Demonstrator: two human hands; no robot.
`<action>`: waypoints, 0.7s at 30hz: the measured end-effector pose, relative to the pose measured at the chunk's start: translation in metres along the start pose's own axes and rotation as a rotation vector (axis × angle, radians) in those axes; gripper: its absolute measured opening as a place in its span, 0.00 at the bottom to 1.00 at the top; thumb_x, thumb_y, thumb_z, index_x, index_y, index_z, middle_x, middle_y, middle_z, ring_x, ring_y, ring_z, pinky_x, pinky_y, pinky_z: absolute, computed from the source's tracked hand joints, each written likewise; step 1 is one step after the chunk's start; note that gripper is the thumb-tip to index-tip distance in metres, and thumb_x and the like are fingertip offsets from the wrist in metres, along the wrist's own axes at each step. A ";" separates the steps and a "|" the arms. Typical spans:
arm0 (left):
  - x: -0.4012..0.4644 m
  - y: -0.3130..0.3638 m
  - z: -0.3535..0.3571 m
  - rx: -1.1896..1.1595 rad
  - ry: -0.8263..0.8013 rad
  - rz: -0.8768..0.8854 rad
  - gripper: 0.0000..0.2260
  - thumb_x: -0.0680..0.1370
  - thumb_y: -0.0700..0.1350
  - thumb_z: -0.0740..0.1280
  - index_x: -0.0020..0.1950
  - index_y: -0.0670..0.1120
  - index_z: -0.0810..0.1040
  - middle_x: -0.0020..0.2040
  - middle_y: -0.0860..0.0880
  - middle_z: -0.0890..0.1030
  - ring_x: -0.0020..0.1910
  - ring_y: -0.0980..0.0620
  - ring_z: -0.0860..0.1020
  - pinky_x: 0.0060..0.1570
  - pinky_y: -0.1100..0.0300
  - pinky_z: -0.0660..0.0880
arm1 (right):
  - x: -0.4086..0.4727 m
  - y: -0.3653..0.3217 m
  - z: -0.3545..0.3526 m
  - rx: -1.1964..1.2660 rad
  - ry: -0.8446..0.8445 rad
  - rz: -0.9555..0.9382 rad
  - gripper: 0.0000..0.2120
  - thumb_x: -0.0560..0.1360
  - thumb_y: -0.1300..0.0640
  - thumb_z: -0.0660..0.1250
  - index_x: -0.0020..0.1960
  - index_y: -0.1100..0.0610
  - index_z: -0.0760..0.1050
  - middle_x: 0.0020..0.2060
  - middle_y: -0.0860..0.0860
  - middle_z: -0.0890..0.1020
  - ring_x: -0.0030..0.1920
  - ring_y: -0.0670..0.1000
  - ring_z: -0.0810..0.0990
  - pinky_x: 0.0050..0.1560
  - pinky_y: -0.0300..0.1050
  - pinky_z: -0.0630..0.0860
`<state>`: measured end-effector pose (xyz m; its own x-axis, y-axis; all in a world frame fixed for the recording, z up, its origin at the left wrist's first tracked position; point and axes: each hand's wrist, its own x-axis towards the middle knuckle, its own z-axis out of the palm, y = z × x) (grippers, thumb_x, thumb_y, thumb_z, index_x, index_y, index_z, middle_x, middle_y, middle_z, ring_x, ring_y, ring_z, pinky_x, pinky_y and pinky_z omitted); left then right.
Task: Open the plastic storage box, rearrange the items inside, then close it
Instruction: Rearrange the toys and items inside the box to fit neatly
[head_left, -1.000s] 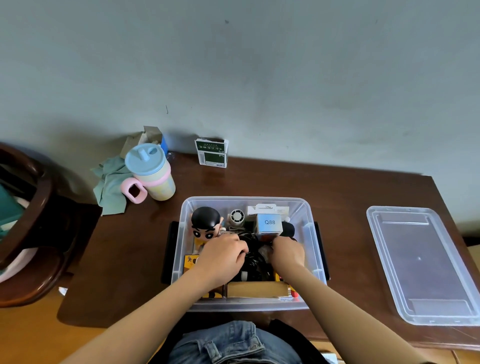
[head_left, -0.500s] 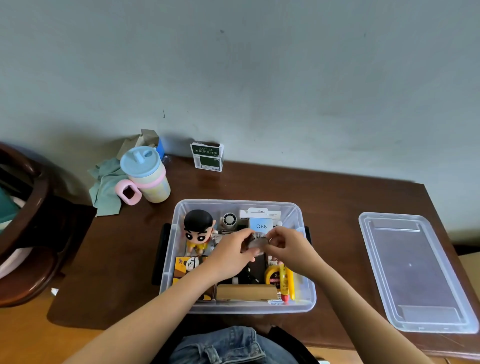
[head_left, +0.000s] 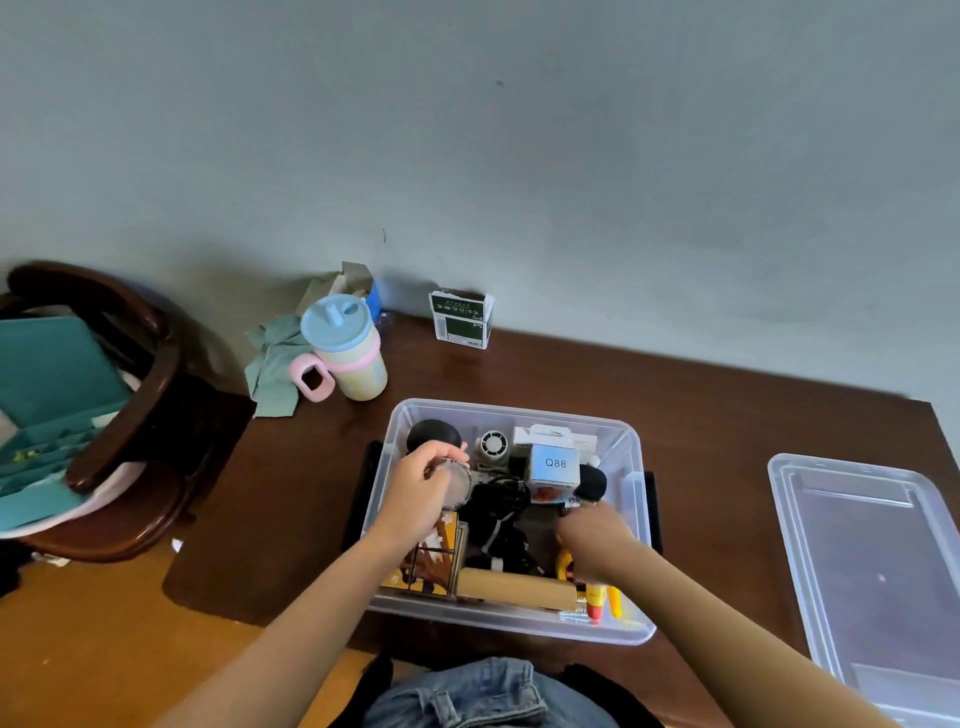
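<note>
The clear plastic storage box (head_left: 636, 519) stands open on the dark wooden table, and its lid (head_left: 872, 571) lies flat to the right. My left hand (head_left: 415, 501) is over the box's left part, in front of a black-haired figurine (head_left: 434, 434), and grips a small round grey object (head_left: 458, 480). My right hand (head_left: 597, 545) is low in the box's right part, beside a yellow tape measure (head_left: 563, 566); it is blurred and its fingers curl downward. Also inside are a blue Q88 box (head_left: 555, 463), a small fan (head_left: 493, 446), black cables (head_left: 498, 506) and a tan carton (head_left: 514, 590).
A pastel sippy cup (head_left: 345, 348) and a green cloth (head_left: 272, 364) sit at the table's back left, and a green-white carton (head_left: 461, 319) stands against the wall. A dark wooden chair (head_left: 130, 410) is to the left of the table.
My left hand has carried the round grey object to the left, in front of the figurine. My right hand has left that object and dropped into the box's right side.
</note>
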<state>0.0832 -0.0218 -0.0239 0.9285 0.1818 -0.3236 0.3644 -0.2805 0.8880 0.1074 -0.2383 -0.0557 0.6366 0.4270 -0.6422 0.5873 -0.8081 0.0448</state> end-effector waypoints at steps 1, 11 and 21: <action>-0.001 0.000 -0.002 0.005 -0.002 -0.004 0.13 0.78 0.33 0.56 0.48 0.45 0.79 0.52 0.50 0.79 0.53 0.52 0.76 0.44 0.68 0.70 | 0.001 0.000 0.000 -0.019 -0.003 -0.008 0.08 0.71 0.66 0.64 0.49 0.61 0.79 0.45 0.56 0.81 0.49 0.57 0.79 0.48 0.45 0.74; -0.010 0.009 0.000 -0.112 -0.139 -0.023 0.23 0.77 0.29 0.51 0.30 0.43 0.79 0.49 0.39 0.83 0.62 0.46 0.74 0.61 0.64 0.67 | -0.020 0.017 -0.019 0.506 0.252 0.114 0.14 0.75 0.51 0.67 0.57 0.53 0.69 0.50 0.49 0.80 0.47 0.52 0.79 0.41 0.44 0.73; -0.003 0.010 0.037 0.208 -0.540 -0.014 0.11 0.75 0.55 0.68 0.55 0.55 0.75 0.37 0.48 0.79 0.38 0.54 0.77 0.41 0.61 0.73 | -0.046 0.023 -0.024 1.572 0.284 -0.059 0.07 0.76 0.66 0.66 0.50 0.59 0.69 0.48 0.54 0.82 0.48 0.50 0.84 0.47 0.44 0.81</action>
<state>0.0871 -0.0603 -0.0263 0.8081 -0.3048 -0.5040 0.3323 -0.4706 0.8174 0.1032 -0.2668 -0.0066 0.8061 0.3849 -0.4496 -0.3472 -0.3077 -0.8859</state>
